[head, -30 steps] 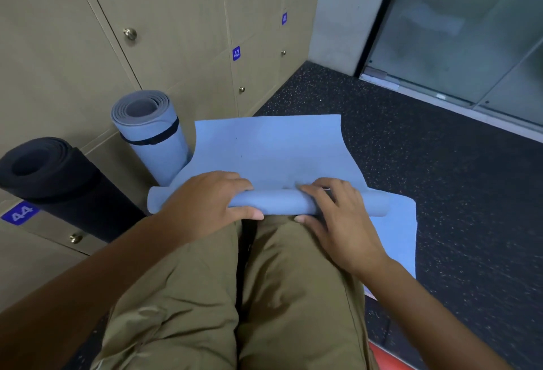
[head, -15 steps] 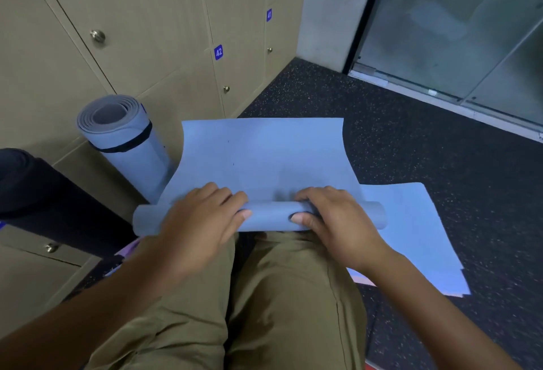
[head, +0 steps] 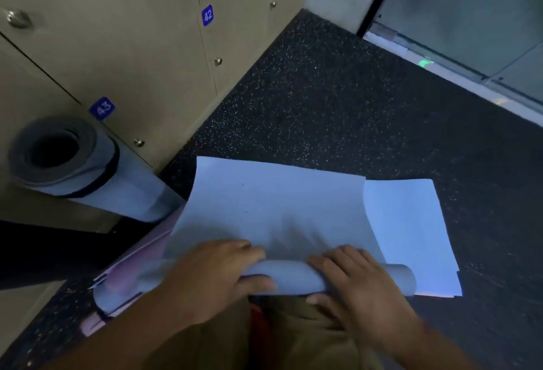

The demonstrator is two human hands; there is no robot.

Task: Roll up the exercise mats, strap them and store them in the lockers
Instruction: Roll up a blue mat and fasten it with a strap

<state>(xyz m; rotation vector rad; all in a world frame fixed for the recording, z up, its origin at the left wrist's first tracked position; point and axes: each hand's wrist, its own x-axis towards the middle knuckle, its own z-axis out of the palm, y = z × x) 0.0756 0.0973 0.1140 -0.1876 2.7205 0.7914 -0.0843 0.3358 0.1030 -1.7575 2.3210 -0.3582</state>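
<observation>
1. A rolled mat (head: 88,175) leaned against the lockers (head: 123,46), far to the left of the blue mat; its open end faced the camera and a dark strap (head: 101,181) circled it near that end.
2. Above that rolled mat, a blue tag (head: 102,108) on a locker door read 43, and a second tag (head: 207,14) further along the row read 42. Small round knobs sat on the doors.
3. A dark shape (head: 44,252) lay low at the left of the blue mat, below the rolled mat; what it was could not be told.
4. A pink sheet (head: 141,258) showed just beside the left edge of the blue mat, partly under it.
5. The blue mat (head: 276,208) lay on the dark speckled floor (head: 352,105), its far part flat and its near edge wound into a thin roll (head: 293,277) just in front of the person's knees.
6. The left hand (head: 211,278) grasped the left half of that roll, fingers curled over the top and the thumb under the near side.
7. The right hand (head: 352,284) grasped the right half of the roll, fingers laid over the top and the thumb tucked under the near side.
8. Olive trousers (head: 293,340) filled the view between the two forearms, nearer the camera than the roll.
9. Another pale blue sheet (head: 411,231) lay flat just beside the right edge of the blue mat, partly under it.
10. A glass door (head: 470,11) with a dark frame stood well beyond the blue mat, to its far right.
</observation>
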